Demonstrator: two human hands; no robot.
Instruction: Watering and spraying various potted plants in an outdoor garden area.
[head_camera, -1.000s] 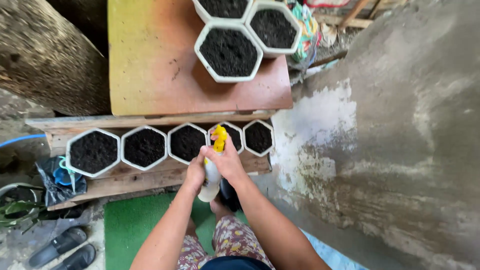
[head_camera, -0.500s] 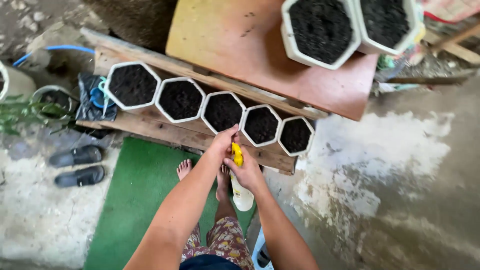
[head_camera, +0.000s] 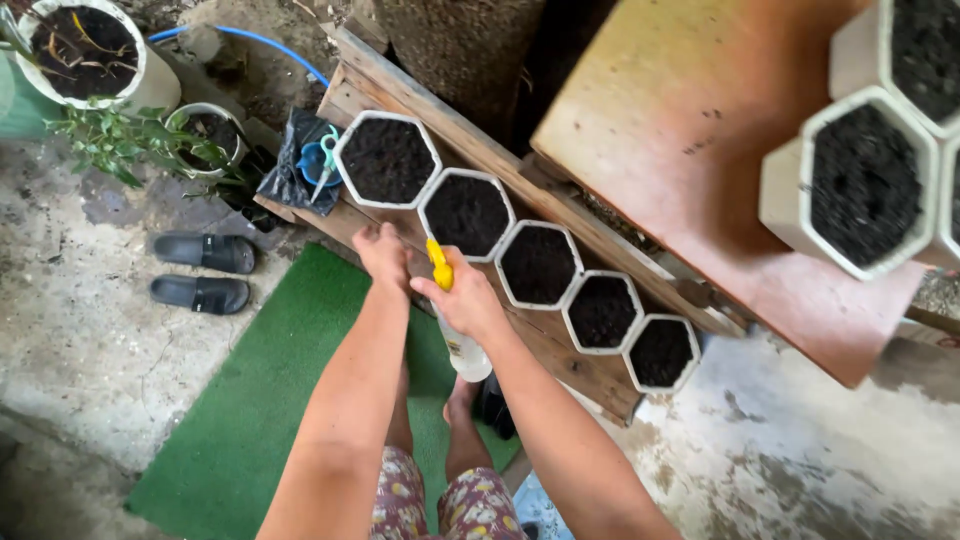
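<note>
1. Gripping the white plastic spray bottle with the yellow trigger head (head_camera: 452, 318), your right hand (head_camera: 468, 300) is closed around its neck, nozzle tilted toward the row of pots; half a second ago you held it lower, in front of the middle pots.
2. Your left hand (head_camera: 382, 250) hangs just beside the nozzle with fingers curled and holds nothing; earlier it was right against the trigger head.
3. The bottle now sits over the plank edge, near the second white hexagonal pot of dark soil (head_camera: 466, 213), with the first pot (head_camera: 387, 159) to its left.
4. Three more such pots run on to the right along the weathered wooden pallet (head_camera: 560, 360).
5. Behind them stands the orange-stained wooden board (head_camera: 680, 150), carrying larger hexagonal pots (head_camera: 860, 180).
6. Below you lies the green turf mat (head_camera: 270, 390); the pair of black slippers (head_camera: 205, 272) rests on the concrete to its left, as before.
</note>
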